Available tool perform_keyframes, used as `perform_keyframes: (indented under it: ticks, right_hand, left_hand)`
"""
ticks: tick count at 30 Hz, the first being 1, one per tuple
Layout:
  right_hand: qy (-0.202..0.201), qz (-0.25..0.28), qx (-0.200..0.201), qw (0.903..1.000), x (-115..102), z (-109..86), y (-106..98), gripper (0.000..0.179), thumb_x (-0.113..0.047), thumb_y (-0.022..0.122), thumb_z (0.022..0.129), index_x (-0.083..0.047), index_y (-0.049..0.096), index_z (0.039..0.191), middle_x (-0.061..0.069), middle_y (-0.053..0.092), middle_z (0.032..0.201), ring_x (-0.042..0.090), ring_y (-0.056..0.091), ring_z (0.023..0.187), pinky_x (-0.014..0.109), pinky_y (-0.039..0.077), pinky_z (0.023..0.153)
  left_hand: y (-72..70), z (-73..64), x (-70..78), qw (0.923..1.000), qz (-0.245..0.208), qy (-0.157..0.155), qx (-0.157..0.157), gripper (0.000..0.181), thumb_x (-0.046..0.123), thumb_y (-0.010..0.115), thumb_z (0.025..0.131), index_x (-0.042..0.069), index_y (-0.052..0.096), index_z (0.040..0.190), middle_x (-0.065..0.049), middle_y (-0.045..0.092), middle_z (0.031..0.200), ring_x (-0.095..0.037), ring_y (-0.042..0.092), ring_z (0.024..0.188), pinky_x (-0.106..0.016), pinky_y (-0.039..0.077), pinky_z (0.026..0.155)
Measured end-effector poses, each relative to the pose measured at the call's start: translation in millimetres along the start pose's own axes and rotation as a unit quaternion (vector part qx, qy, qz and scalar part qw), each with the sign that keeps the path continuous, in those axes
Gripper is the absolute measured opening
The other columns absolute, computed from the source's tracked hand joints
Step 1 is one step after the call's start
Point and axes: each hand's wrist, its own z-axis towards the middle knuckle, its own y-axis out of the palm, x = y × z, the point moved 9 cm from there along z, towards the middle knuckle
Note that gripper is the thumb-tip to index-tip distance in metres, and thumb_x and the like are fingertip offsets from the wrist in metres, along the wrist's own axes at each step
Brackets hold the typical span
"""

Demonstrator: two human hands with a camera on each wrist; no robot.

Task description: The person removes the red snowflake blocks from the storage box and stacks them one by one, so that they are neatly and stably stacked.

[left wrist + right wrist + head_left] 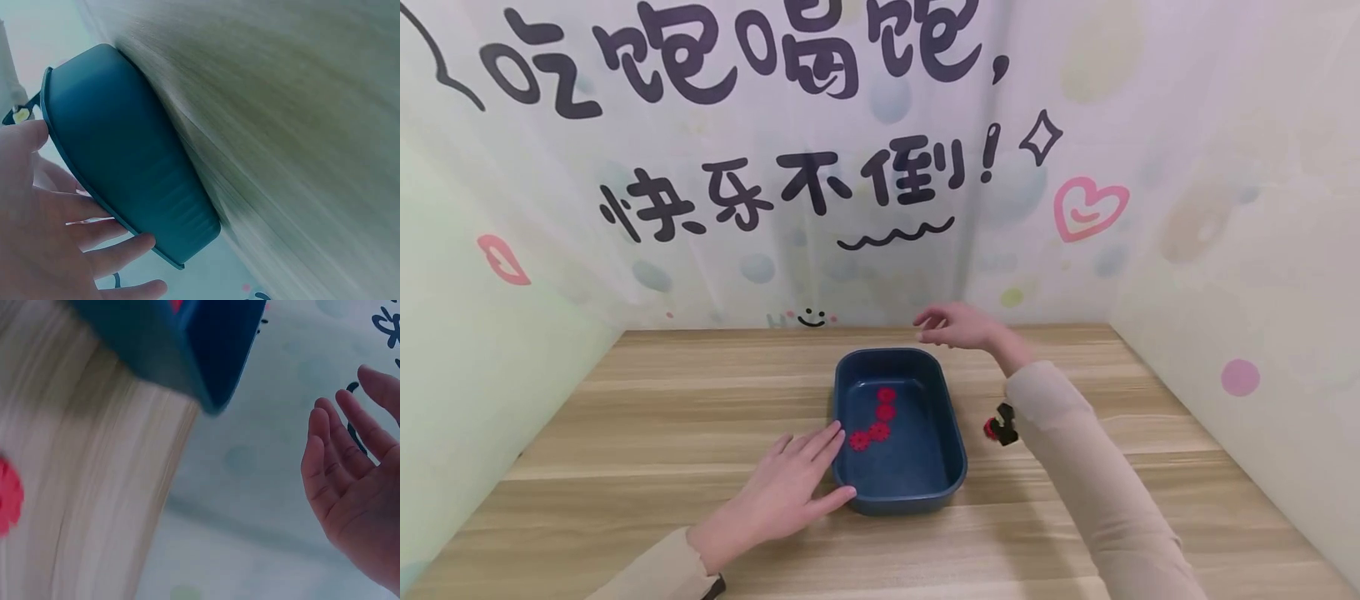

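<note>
A dark blue rectangular basin [898, 507] sits on the wooden table, a little right of centre in the head view. Several red flower-shaped pieces [880, 432] lie in a bent row on its floor. My left hand [782, 487] touches the basin's left rim, fingers extended and thumb near the front corner; the left wrist view shows these fingers along the basin [125, 150]. Above the far right corner hovers my right hand [958, 325], fingers loosely bent, holding nothing. Right of the basin, a black piece [1006, 425] and a red piece [990, 429] lie together, partly behind the right sleeve.
The wooden table [647, 417] meets a printed curtain [887, 275] with black lettering at its far edge. Pale walls [1240, 275] close in the sides. In the right wrist view a red scalloped piece [9, 499] lies on the table at the left edge.
</note>
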Motion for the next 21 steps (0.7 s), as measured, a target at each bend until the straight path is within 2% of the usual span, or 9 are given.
perform_keyframes:
  ticks: [5, 14, 21]
  right_hand:
    - [0.016, 0.049, -0.015, 0.9985, -8, 16.1, 25, 0.032, -0.017, 0.056, 0.086, -0.002, 0.053, 0.115, 0.013, 0.058, 0.099, 0.032, 0.056, 0.086, 0.037, 0.047, 0.069]
    - [0.108, 0.113, -0.018, 0.9876, 5, 29.1, 66, 0.030, -0.017, 0.059, 0.085, -0.002, 0.056, 0.111, 0.011, 0.058, 0.094, 0.023, 0.055, 0.076, 0.035, 0.048, 0.067]
    - [0.133, 0.102, -0.011, 0.9857, 17, 29.2, 86, 0.030, -0.012, 0.061, 0.082, -0.002, 0.057, 0.110, 0.008, 0.058, 0.086, 0.019, 0.054, 0.071, 0.028, 0.048, 0.063]
  left_hand:
    - [1.2, 0.8, -0.2, 1.0000, 0.004, -0.002, -0.001, 0.073, 0.060, 0.034, 0.085, 0.004, 0.042, 0.131, -0.009, 0.036, 0.136, -0.026, 0.039, 0.117, -0.053, 0.030, 0.089]
    - [2.1, 0.4, -0.6, 1.0000, 0.001, -0.001, -0.005, 0.071, 0.057, 0.039, 0.086, 0.003, 0.042, 0.131, -0.009, 0.036, 0.136, -0.026, 0.038, 0.118, -0.053, 0.030, 0.090]
    - [1.6, 0.3, -0.4, 1.0000, -0.002, 0.001, 0.000, 0.069, 0.055, 0.042, 0.085, 0.003, 0.042, 0.131, -0.009, 0.036, 0.136, -0.025, 0.038, 0.119, -0.053, 0.030, 0.089]
